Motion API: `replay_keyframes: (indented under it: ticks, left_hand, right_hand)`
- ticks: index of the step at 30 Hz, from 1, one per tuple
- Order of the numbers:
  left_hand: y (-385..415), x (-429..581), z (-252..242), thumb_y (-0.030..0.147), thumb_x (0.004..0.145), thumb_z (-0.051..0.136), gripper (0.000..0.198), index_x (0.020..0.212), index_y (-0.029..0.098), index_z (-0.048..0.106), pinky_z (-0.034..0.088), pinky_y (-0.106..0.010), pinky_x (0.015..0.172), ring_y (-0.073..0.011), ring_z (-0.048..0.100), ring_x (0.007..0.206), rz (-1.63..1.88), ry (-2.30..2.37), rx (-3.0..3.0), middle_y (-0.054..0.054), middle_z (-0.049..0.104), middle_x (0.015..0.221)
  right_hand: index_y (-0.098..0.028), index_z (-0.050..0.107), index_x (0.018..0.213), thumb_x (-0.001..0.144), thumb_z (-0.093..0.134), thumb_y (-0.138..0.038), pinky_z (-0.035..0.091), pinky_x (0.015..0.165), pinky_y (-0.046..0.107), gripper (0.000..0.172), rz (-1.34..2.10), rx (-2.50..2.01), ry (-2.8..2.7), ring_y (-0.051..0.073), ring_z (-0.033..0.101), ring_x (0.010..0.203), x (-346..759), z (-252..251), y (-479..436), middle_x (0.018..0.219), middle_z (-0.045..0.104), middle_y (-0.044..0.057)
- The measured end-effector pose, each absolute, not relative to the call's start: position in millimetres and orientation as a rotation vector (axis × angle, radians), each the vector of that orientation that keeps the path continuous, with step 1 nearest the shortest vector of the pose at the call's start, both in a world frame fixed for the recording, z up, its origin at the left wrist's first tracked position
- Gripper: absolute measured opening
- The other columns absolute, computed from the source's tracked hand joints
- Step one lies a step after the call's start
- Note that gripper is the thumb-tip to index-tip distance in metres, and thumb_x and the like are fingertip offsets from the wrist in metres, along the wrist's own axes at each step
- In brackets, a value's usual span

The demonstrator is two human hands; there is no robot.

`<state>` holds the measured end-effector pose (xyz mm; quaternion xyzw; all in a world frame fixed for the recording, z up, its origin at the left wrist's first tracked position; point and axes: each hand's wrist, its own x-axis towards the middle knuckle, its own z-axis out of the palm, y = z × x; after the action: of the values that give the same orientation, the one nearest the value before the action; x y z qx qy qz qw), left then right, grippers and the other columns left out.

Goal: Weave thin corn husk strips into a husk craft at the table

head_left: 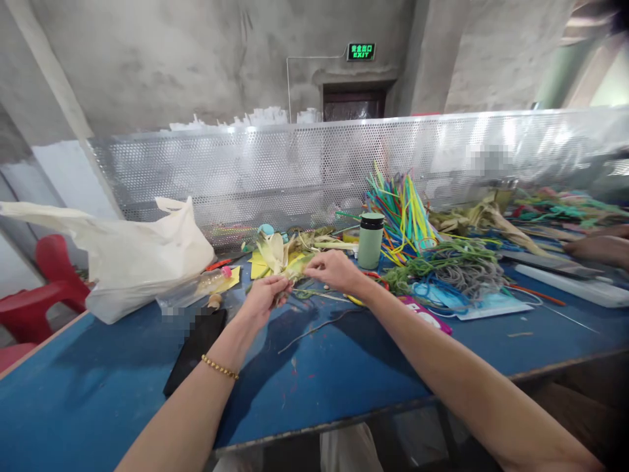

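Note:
Both my hands meet over the middle of the blue table. My left hand, a gold bracelet on its wrist, is closed around the lower end of a pale yellow-green corn-husk piece. My right hand pinches the upper end of the same piece. More husk leaves and yellow paper lie just behind my fingers. A thin wire rests on the table below my hands.
A white plastic bag sits at left, a black phone in front of it. A green bottle stands right of my hands, beside coloured strips and cord bundles. Another person's hand rests far right. A perforated metal screen backs the table.

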<state>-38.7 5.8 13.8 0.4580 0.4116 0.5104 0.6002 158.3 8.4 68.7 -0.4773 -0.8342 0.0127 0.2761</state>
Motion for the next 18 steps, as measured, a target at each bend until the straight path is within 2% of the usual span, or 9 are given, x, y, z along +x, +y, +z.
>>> replay_keyframes:
  ticks: [3, 6, 9, 12, 14, 18]
  left_hand:
    - [6.7, -38.3, 12.2, 0.021, 0.063, 0.079, 0.016, 0.072, 0.011, 0.07, 0.035, -0.021, 0.047, -0.0077, 0.052, 0.05, 1.196, 0.912, 1.031, -0.005, 0.067, 0.069]
    - [9.9, -39.2, 8.4, 0.024, 0.06, 0.081, 0.019, 0.069, 0.012, 0.07, 0.03, -0.021, 0.046, -0.0065, 0.046, 0.047, 1.206, 0.878, 1.049, -0.001, 0.063, 0.061]
    - [12.0, -40.1, 5.6, 0.025, 0.059, 0.082, 0.02, 0.069, 0.012, 0.071, 0.029, -0.022, 0.046, -0.0064, 0.043, 0.046, 1.194, 0.87, 1.054, 0.0, 0.061, 0.058]
    - [11.7, -41.0, 6.3, 0.026, 0.061, 0.081, 0.021, 0.073, 0.012, 0.072, 0.03, -0.022, 0.047, -0.0071, 0.046, 0.047, 1.183, 0.898, 1.051, -0.002, 0.065, 0.064]
    - [10.8, -41.8, 8.5, 0.027, 0.062, 0.079, 0.022, 0.077, 0.012, 0.073, 0.032, -0.022, 0.048, -0.0092, 0.053, 0.051, 1.176, 0.934, 1.048, -0.005, 0.068, 0.071]
    - [9.2, -42.4, 12.3, 0.025, 0.065, 0.076, 0.017, 0.073, 0.01, 0.071, 0.035, -0.022, 0.051, -0.0135, 0.061, 0.057, 1.176, 1.031, 1.108, -0.01, 0.071, 0.074]
  right_hand:
    - [-0.017, 0.077, 0.083, 0.08, 0.068, -0.031, 0.04, 0.064, 0.022, 0.016, 0.149, -1.071, -2.167, 0.014, 0.061, 0.071, 139.7, 44.6, 16.3, 0.079, 0.073, 0.004]
    - [-0.015, 0.075, 0.08, 0.078, 0.07, -0.028, 0.04, 0.057, 0.02, 0.014, 0.382, -0.989, -2.034, 0.011, 0.058, 0.062, 133.8, 27.3, 24.2, 0.071, 0.07, 0.002]
    - [-0.013, 0.07, 0.075, 0.08, 0.065, -0.03, 0.039, 0.047, 0.019, 0.018, 0.709, -0.963, -1.929, 0.009, 0.052, 0.046, 134.5, 24.7, 23.8, 0.054, 0.061, -0.002]
    - [-0.014, 0.064, 0.077, 0.08, 0.064, -0.034, 0.043, 0.043, 0.02, 0.02, 0.966, -0.977, -1.825, 0.01, 0.055, 0.043, 139.6, 30.9, 18.6, 0.054, 0.061, -0.002]
    - [-0.014, 0.061, 0.077, 0.08, 0.064, -0.033, 0.046, 0.046, 0.021, 0.02, 0.974, -0.978, -1.807, 0.011, 0.059, 0.047, 146.1, 36.4, 16.5, 0.06, 0.064, 0.0]
    - [-0.013, 0.063, 0.071, 0.08, 0.061, -0.022, 0.042, 0.051, 0.021, 0.013, 0.671, -1.011, -2.063, 0.01, 0.056, 0.049, 159.5, 46.1, 16.2, 0.055, 0.06, -0.002]
